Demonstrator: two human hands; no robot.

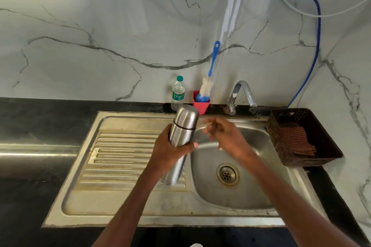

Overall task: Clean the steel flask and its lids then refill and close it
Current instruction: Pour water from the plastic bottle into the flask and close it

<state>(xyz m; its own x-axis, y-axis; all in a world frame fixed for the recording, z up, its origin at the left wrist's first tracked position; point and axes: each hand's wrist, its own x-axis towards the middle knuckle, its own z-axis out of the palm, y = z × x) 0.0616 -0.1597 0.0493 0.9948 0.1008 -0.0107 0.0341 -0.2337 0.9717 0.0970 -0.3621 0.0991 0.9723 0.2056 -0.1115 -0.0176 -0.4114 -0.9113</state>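
Left hand [170, 152] grips the capped steel flask [181, 136] mid-body above the sink [140, 202]. Right hand [224, 136], blurred and empty, reaches toward the cap. Rigid, smooth steel, probably slippery when wet; hold the barrel.

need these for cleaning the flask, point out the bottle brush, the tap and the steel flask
bottle brush [206, 87]: head view, on the white bristles above the red holder
tap [244, 90]: head view, on the curved spout
steel flask [183, 126]: head view, on the upper body just below the cap seam
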